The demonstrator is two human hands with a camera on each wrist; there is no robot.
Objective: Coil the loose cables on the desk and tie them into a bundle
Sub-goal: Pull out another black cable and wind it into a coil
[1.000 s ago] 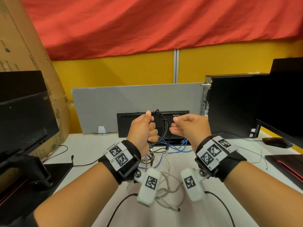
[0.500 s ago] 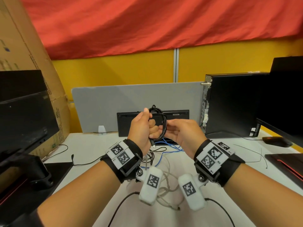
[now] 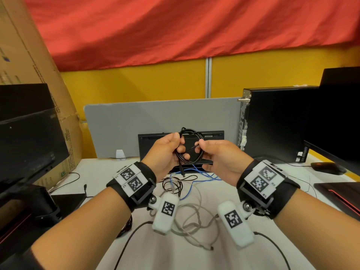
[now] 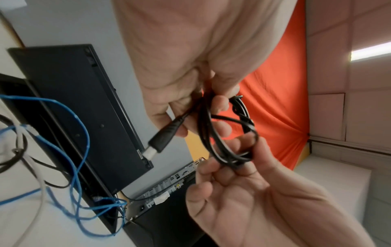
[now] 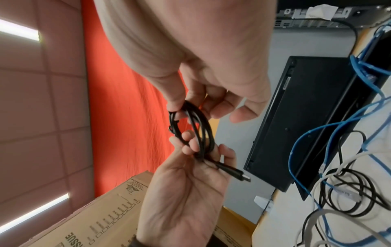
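Centre frame, above the tabletop [image 3: 194, 256], left hand [image 3: 165, 152] grips the black cable coil [image 3: 191, 147]; right hand [image 3: 220, 158] fingers pinch its strand.

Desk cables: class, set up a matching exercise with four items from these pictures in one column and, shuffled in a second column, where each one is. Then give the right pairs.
Column 1
1. black cable coil
2. blue cable
3. white cable
4. black plug

Column 2
A. lying loose on the desk, nearest the person
B. held up between the left hand and the right hand
C. hanging free below the left hand
D. lying on the desk below the hands, in front of the black keyboard

Pairs: 1-B, 2-D, 3-A, 4-C
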